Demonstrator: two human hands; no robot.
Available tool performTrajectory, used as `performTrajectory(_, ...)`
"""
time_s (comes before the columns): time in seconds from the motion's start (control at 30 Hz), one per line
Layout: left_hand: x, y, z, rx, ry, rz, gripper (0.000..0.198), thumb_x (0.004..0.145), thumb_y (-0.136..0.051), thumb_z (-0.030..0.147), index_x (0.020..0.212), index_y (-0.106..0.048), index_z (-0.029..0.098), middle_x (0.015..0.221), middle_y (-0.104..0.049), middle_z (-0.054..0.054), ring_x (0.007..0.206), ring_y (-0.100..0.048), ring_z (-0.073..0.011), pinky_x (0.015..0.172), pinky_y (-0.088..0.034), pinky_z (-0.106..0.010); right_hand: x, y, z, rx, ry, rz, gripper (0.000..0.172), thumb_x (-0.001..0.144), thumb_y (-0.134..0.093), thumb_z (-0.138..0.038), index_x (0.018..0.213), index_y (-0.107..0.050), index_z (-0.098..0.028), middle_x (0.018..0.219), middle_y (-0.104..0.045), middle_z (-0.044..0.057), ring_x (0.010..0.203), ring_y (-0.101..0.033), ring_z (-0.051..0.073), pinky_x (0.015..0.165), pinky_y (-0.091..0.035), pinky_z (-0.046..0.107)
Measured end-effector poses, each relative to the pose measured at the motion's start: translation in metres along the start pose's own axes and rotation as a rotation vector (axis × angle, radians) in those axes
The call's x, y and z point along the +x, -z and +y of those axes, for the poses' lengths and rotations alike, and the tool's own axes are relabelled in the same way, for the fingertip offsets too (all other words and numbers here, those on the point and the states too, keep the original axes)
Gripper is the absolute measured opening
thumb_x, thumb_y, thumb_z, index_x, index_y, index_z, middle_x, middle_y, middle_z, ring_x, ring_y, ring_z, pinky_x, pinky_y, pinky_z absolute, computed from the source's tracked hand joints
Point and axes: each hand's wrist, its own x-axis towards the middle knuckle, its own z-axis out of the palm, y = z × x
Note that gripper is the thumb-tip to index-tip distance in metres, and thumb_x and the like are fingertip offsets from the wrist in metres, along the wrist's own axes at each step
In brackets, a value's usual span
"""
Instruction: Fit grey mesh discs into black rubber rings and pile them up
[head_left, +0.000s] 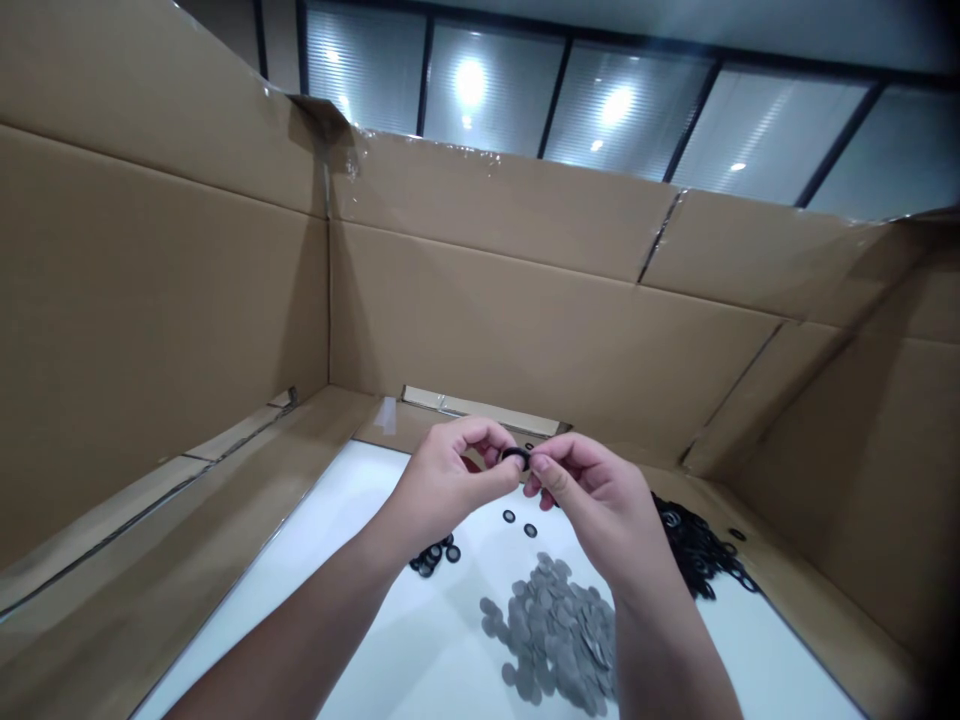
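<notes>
The left hand (457, 480) is pinching a small black ring (516, 453) between thumb and forefinger, the thumb lying across its near side. The right hand (596, 500) is pressing thumb and fingertips together at the ring's right edge, so both hands are meeting at it, and the ring is hanging in the air above the far part of a white board (345, 510). Whether a disc is sitting inside the ring, I cannot tell.

Below the hands, two rings with grey centres are lying on the board, one (509, 516) just beside the other (530, 531). A small cluster of similar rings (435, 555) is resting to the left, partly hiding behind the left forearm. Nearer the person, a heap of grey discs (555, 620) is spreading over the board, the right forearm covering its right side. Beyond that forearm, a pile of black rings (694, 550) is lying at the right, with a single ring (737, 535) resting just beside it. Something red (471, 464) is showing behind the left hand, too hidden to name. Tall cardboard walls (480, 270) are standing around the board, and windows (495, 85) are reflecting lights beyond them
</notes>
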Motion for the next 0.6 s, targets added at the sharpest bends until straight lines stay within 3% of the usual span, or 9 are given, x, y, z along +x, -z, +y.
performTrajectory(0.23,0.0007,0.0080,0.0019,-0.048,-0.035,-0.066,0.015,0.087,-0.073,0.033,0.084,-0.071,0.018,0.077,-0.070,0.002,0.067,-0.061,-0.0077,0.062,-0.047,-0.017,-0.0008,0.0044,-0.0013,0.022,0.007,-0.047,0.019,0.094,-0.068,-0.041,0.098,-0.072,-0.022,0.077,-0.071,0.002,0.071,-0.065,0.014,0.058,-0.052,0.021)
performTrajectory(0.4,-0.0002,0.0096,0.0058,-0.020,-0.122,-0.040,0.010,0.086,-0.074,0.029,0.092,-0.073,0.020,0.086,-0.073,0.000,0.074,-0.066,-0.0096,0.067,-0.053,-0.018,-0.0006,0.0023,-0.0011,-0.050,0.101,0.059,0.010,0.091,-0.072,-0.034,0.094,-0.073,-0.025,0.082,-0.069,0.001,0.067,-0.063,0.012,0.058,-0.053,0.022)
performTrajectory(0.6,-0.0020,0.0104,0.0053,0.198,-0.412,0.043,0.007,0.085,-0.069,0.015,0.090,-0.072,0.019,0.088,-0.071,-0.001,0.079,-0.067,-0.0110,0.069,-0.056,-0.019,-0.0012,-0.0005,-0.0004,-0.125,0.310,0.083,0.008,0.095,-0.066,-0.025,0.096,-0.073,-0.027,0.093,-0.067,0.002,0.076,-0.065,0.014,0.062,-0.054,0.025)
